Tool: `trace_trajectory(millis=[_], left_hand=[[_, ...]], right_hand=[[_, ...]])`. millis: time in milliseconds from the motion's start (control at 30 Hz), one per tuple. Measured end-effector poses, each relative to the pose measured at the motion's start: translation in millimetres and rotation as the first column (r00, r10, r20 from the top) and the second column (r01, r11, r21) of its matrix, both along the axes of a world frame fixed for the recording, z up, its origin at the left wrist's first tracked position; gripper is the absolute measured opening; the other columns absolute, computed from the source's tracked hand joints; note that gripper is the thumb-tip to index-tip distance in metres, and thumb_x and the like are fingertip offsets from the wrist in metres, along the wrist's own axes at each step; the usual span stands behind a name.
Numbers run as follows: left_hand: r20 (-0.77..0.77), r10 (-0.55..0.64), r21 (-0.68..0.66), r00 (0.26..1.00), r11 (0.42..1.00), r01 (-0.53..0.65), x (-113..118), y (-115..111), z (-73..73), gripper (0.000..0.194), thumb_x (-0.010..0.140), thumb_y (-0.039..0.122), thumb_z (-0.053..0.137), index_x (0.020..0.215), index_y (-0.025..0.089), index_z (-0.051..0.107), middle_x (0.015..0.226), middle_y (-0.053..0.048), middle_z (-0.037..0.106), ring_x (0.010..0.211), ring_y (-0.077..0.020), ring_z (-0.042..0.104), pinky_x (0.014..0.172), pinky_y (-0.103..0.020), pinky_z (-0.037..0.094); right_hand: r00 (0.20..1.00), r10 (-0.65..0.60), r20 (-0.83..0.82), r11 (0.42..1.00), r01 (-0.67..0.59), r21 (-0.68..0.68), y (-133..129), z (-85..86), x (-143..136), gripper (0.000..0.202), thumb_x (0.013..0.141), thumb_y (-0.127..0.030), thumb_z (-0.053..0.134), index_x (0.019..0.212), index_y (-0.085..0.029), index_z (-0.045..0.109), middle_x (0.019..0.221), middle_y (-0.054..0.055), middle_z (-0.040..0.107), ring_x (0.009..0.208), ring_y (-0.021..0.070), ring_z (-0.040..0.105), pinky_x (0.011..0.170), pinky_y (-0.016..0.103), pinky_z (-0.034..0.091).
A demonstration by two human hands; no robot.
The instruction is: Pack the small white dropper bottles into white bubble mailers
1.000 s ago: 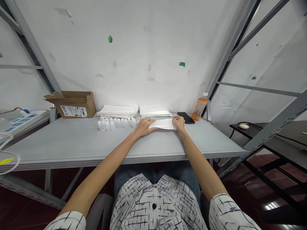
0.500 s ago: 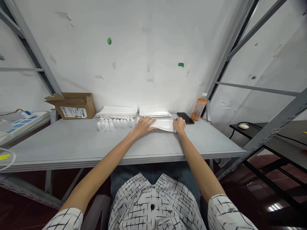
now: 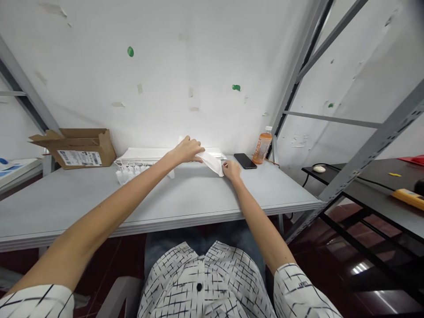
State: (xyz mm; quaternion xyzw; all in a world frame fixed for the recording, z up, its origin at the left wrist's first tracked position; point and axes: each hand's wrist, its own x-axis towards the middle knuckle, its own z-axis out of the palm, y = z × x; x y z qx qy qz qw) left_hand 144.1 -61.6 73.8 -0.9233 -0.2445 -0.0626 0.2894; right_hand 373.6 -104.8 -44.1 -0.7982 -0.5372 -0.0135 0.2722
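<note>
Left hand (image 3: 188, 149) grips tilted white strip (image 3: 211, 162) | right hand (image 3: 232, 170) pinches lower end | we judge: two-handed handling; next needs steady grips

I look out from a single camera on my head, above and behind my left hand (image 3: 188, 150) and right hand (image 3: 232, 170), facing forward and down. The view is wide, taking in my shirt (image 3: 183, 282) nearest, the tabletop (image 3: 188, 198) around both hands, and the wall (image 3: 185, 57) beyond them.
</note>
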Motion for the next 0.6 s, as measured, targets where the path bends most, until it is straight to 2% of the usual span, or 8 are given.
trace_trajectory(millis=[200,333,500,600], left_hand=[[-0.052,0.016,0.051,0.999,0.999,-0.014,-1.6,-3.2,14.4,0.037,0.095,0.054,0.056,0.099,0.02,0.071,0.096,-0.008,0.071,0.092,-0.0226,0.064,0.082,-0.035,0.034],[-0.064,0.047,0.056,0.997,0.997,-0.044,-1.6,-3.8,21.6,0.033,0.094,0.05,0.059,0.098,0.019,0.071,0.096,-0.007,0.072,0.094,-0.0223,0.064,0.086,-0.036,0.033],[-0.033,0.062,0.046,0.998,0.997,-0.06,-1.8,1.4,22.2,0.034,0.094,0.051,0.059,0.098,0.02,0.073,0.094,-0.006,0.072,0.097,-0.0221,0.063,0.089,-0.037,0.032],[-0.028,0.062,0.036,0.998,0.997,-0.061,-2.9,6.5,20.4,0.035,0.095,0.051,0.057,0.095,0.02,0.073,0.093,-0.005,0.072,0.095,-0.0205,0.063,0.088,-0.036,0.033]], right_hand=[[0.987,0.133,-0.085,0.99,-0.129,0.051,-1.3,2.8,-0.2,0.037,0.084,-0.015,0.052,0.112,-0.026,0.074,0.106,0.003,0.076,0.103,0.0221,0.066,0.087,0.03,0.047],[0.96,0.241,-0.145,0.969,-0.231,0.085,-1.5,2.9,-3.5,0.04,0.081,-0.016,0.052,0.113,-0.027,0.074,0.103,0.0,0.076,0.095,0.0197,0.068,0.09,0.031,0.048],[0.927,0.294,-0.233,0.955,-0.279,0.098,0.1,1.5,-1.9,0.042,0.076,-0.019,0.053,0.112,-0.026,0.074,0.101,-0.001,0.076,0.086,0.0187,0.069,0.086,0.031,0.049],[0.899,0.337,-0.28,0.941,-0.325,0.092,1.2,1.6,-0.6,0.04,0.078,-0.024,0.054,0.114,-0.025,0.074,0.102,0.0,0.076,0.085,0.018,0.069,0.085,0.03,0.049]])
